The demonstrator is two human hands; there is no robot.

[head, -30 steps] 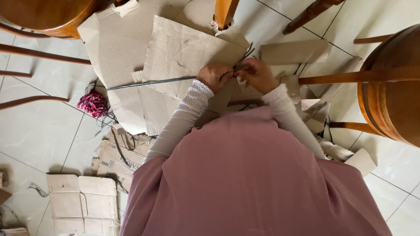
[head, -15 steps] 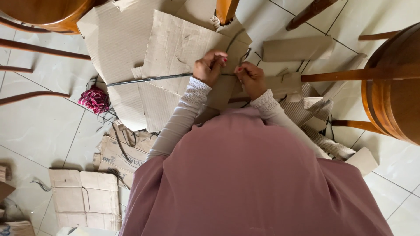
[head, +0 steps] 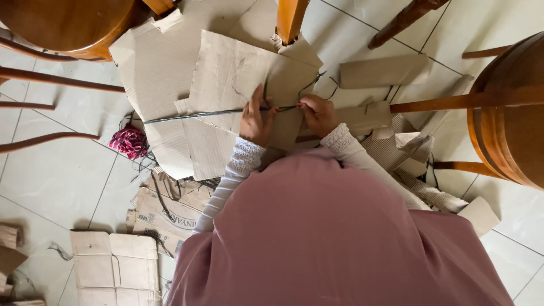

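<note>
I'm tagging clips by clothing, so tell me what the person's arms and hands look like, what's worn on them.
Both arms are covered by long, close-fitting white sleeves. Each ends in a band of white lace or knit openwork at the wrist, seen on the left cuff and the right cuff. A loose mauve-pink garment drapes over the upper arms. The left hand and right hand are bare; no gloves show.

Cord [head: 198,114] across cardboard sheet [head: 238,68]

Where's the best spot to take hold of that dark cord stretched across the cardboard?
Probably the free span of the dark cord, left of the left hand. It lies taut and straight across the cardboard sheet, so pinch from above, fingers on either side.
</note>
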